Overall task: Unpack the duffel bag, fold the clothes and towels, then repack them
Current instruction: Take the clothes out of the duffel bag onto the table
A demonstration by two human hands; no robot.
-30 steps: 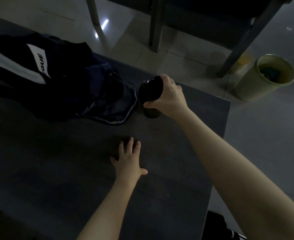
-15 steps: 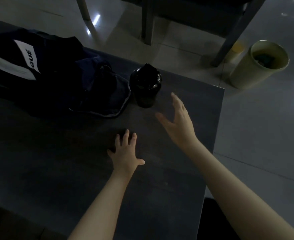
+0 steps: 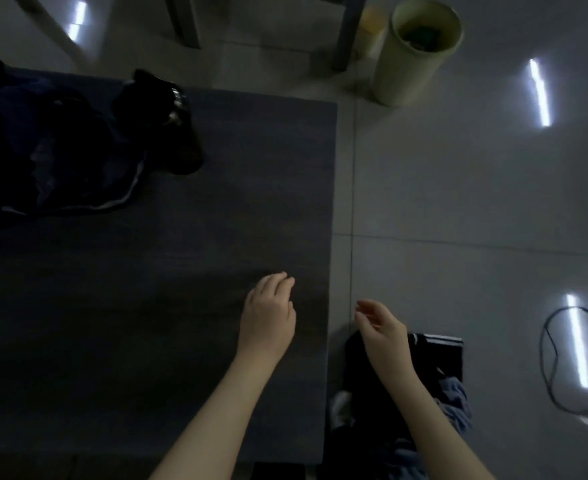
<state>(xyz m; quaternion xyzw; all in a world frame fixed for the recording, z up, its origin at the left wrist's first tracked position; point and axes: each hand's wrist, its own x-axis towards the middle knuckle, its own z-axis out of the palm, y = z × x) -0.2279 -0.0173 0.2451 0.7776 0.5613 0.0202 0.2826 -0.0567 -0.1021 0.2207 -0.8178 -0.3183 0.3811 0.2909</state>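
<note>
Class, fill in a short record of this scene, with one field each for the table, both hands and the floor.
Table: dark clothes at the far left, black bottle beside them
Left hand: loosely curled over the table, holding nothing
Right hand: open, above the bag off the table's right edge
Floor: pale bin beyond the table

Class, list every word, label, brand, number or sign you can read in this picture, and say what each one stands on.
No text can be read.
The dark fabric pile on the table shows no lettering.
The black bottle is too dark and blurred to show any label.
The dark bag on the floor bears only pale stripes, no letters.
The green bin looks plain.
</note>
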